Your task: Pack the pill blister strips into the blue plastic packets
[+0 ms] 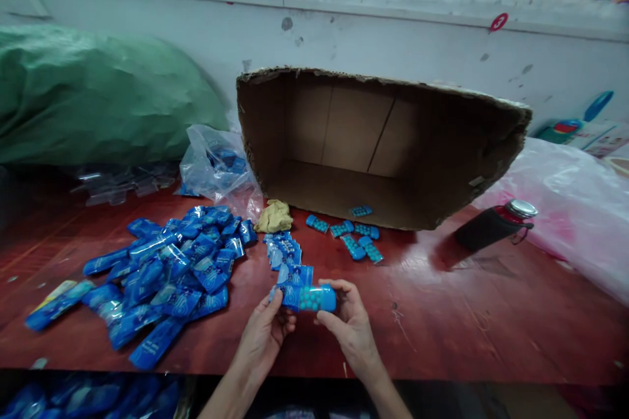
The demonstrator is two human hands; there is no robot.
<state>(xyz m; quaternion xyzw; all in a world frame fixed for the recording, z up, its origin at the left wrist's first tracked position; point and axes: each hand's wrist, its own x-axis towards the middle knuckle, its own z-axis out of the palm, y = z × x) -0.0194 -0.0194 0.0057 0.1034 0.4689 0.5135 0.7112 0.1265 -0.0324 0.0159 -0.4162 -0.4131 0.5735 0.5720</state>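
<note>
My left hand (268,327) pinches a blue printed sleeve (289,297) between thumb and fingers. My right hand (350,317) grips the blue-capped end of a small clear bottle (311,299) filled with turquoise beads. Bottle and sleeve meet end to end between the hands; whether one is inside the other, I cannot tell. Just beyond lies a row of flat blue sleeves (285,252). To the left is a heap of filled blue packets (171,268). Several bead bottles (354,245) lie uncovered near the box opening.
An open cardboard box (344,124) lies on its side at the back of the red table (427,327), one bead bottle inside. A crumpled yellow cloth (274,216), a clear bag (211,163) and a green sack (98,91) stand left. A dark flask (491,226) is right.
</note>
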